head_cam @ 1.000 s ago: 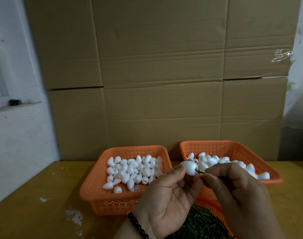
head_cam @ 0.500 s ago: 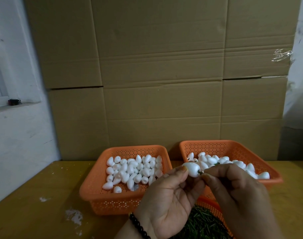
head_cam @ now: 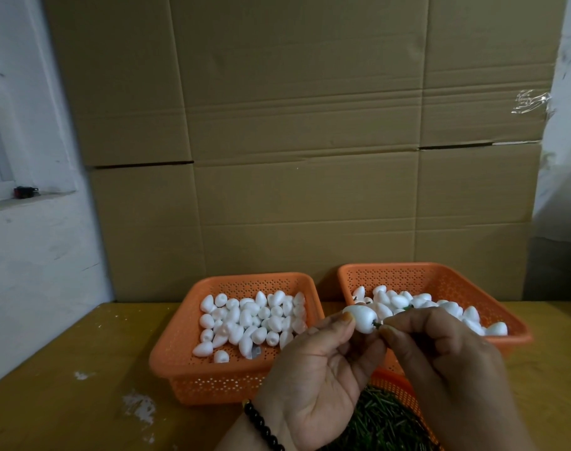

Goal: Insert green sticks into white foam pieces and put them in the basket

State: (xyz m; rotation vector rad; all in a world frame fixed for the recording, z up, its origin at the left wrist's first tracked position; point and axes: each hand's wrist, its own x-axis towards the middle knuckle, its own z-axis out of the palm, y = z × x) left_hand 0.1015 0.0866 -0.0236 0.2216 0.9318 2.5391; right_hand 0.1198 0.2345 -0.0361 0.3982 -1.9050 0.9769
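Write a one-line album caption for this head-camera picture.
Left hand holds a white foam piece while the right hand pinches a green stick into it, above orange baskets.

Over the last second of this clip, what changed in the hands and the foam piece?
Little: the left hand still pinches the foam piece, which dipped slightly, while the right hand keeps the green stick at its end. Both baskets and their foam stayed put.

Stacked cardboard boxes [head_cam: 303,131] behind yellow wooden table [head_cam: 66,369], white wall [head_cam: 33,255], window sill [head_cam: 27,198] at left
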